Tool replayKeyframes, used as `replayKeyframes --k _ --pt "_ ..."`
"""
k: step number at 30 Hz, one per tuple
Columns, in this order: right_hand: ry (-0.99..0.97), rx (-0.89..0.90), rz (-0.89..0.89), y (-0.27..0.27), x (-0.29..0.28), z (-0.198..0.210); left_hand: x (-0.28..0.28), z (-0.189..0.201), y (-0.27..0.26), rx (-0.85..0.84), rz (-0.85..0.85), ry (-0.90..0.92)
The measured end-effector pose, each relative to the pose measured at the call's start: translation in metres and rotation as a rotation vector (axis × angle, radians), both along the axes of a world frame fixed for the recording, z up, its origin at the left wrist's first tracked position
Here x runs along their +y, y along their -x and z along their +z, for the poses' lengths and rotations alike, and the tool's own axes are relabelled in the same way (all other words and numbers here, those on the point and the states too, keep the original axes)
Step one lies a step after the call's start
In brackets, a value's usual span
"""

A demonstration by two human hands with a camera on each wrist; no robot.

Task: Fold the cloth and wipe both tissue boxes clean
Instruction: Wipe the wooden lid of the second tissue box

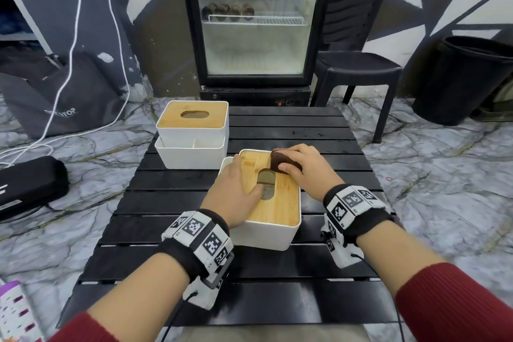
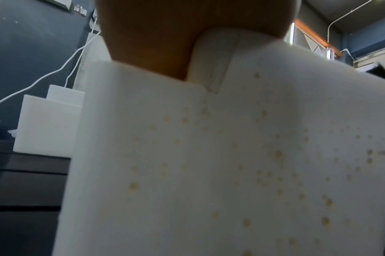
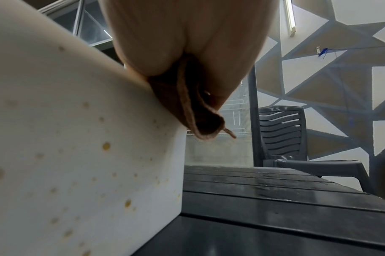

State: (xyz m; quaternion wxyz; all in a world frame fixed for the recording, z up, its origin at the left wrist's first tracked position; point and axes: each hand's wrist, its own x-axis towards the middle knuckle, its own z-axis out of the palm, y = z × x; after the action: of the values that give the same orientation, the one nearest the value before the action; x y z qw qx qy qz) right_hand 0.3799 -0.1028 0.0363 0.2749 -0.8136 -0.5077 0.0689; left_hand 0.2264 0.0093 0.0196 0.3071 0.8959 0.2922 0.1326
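A white tissue box with a bamboo lid (image 1: pixel 273 212) stands in the middle of the black slatted table (image 1: pixel 172 197). My left hand (image 1: pixel 236 189) lies flat on the lid's left side, thumb at the oval slot. My right hand (image 1: pixel 302 169) grips a folded brown cloth (image 1: pixel 277 159) and presses it on the lid's far right corner. The box's white side (image 2: pixel 231 164) shows many small yellow-brown spots, as does its other side (image 3: pixel 77 155). The cloth (image 3: pixel 193 110) bulges out under my palm. A second tissue box (image 1: pixel 191 116) with a bamboo lid stands at the table's far left.
An open white compartment (image 1: pixel 191 153) fronts the far box. Behind the table are a glass-door fridge (image 1: pixel 255 22), a black plastic chair (image 1: pixel 358 64) and a black bin (image 1: pixel 469 78). A dark bag (image 1: pixel 55 91), white cables and a black case (image 1: pixel 27 186) lie on the floor at left.
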Motion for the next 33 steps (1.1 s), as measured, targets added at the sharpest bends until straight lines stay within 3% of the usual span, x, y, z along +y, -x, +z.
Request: replayKeyframes --k 6,10,15,24,27,33 --pt "-0.008 -0.053 -0.172 0.013 -0.013 -0.004 -0.010 0.018 0.012 0.199 0.149 -0.192" --pt "0.014 -0.162 -0.306 0.026 -0.024 -0.002 -0.034 0.014 0.015 0.232 0.283 0.069" --pt "0.068 -0.104 -0.210 0.037 -0.041 0.011 -0.036 0.004 0.011 0.065 0.344 0.151" --pt "0.114 -0.011 -0.030 0.045 -0.067 0.028 0.014 0.012 0.009 0.167 -0.038 0.084" --pt "0.076 -0.069 0.090 0.049 -0.069 0.021 0.015 0.013 0.000 0.138 0.018 0.143" --pt "0.022 -0.095 0.119 0.043 -0.072 0.008 0.012 0.006 -0.007 0.075 0.098 0.079"
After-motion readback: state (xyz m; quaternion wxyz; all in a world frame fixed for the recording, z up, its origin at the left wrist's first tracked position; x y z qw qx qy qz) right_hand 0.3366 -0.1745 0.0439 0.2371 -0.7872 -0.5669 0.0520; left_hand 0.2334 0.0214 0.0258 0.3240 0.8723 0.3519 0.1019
